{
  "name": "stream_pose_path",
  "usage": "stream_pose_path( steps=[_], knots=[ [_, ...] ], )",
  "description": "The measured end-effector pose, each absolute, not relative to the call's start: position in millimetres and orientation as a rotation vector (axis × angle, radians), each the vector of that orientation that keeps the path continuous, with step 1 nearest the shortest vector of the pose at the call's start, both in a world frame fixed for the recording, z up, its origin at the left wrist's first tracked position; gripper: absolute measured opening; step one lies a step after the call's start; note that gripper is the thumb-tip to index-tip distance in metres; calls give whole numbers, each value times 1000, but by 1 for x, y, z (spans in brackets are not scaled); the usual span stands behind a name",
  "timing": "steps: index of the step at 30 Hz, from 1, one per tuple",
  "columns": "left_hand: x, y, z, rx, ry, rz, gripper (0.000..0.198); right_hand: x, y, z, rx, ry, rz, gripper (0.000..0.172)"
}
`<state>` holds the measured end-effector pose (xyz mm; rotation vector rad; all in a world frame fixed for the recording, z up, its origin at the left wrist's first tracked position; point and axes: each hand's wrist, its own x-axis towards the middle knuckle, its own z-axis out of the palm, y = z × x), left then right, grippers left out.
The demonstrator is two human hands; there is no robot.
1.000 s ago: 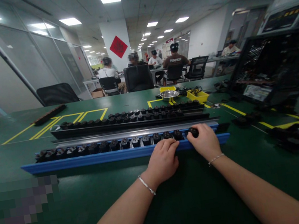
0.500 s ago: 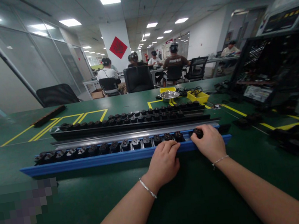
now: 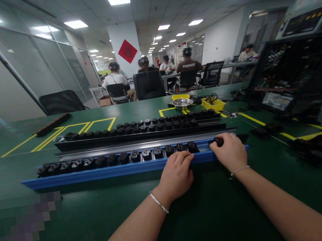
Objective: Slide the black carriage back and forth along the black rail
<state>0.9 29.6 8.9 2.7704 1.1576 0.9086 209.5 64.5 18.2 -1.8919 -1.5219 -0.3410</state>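
A long blue channel rail (image 3: 102, 173) lies across the table, with a row of black socket modules (image 3: 123, 158) standing in it. At the right part of the rail, my right hand (image 3: 230, 151) is closed on a single black socket module (image 3: 218, 141), thumb and fingers round it. A gap of bare channel separates that module from the last one in the row (image 3: 192, 147). My left hand (image 3: 177, 175) is closed at the rail's front edge, its fingertips on the rail just in front of the row; the thumb is partly hidden.
Behind the rail lie a silvery strip (image 3: 146, 144) and black rails with more modules (image 3: 139, 135). Farther back stand a metal bowl (image 3: 182, 102) and a yellow bin (image 3: 213, 104). An open black equipment case (image 3: 291, 75) and loose black parts (image 3: 315, 151) occupy the right side.
My right hand has slid a little to the right along the rail with the socket module, widening the gap to the row. My left hand has stayed in place.
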Motion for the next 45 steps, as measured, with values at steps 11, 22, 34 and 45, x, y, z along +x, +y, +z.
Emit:
stream_pose_path(
  steps=[11,22,34,45],
  knots=[
    [0,30,10,2769,1153,908,49,219,62,23,-1993,-1466,-322,27],
    [0,29,11,2750,1142,905,49,240,66,20,-2038,-1388,-315,30],
    [-1,31,9,2740,1115,925,49,255,70,18,-2003,-1343,-330,31],
    [-2,30,11,2733,1124,906,48,264,70,18,-2045,-1301,-298,32]
  ],
)
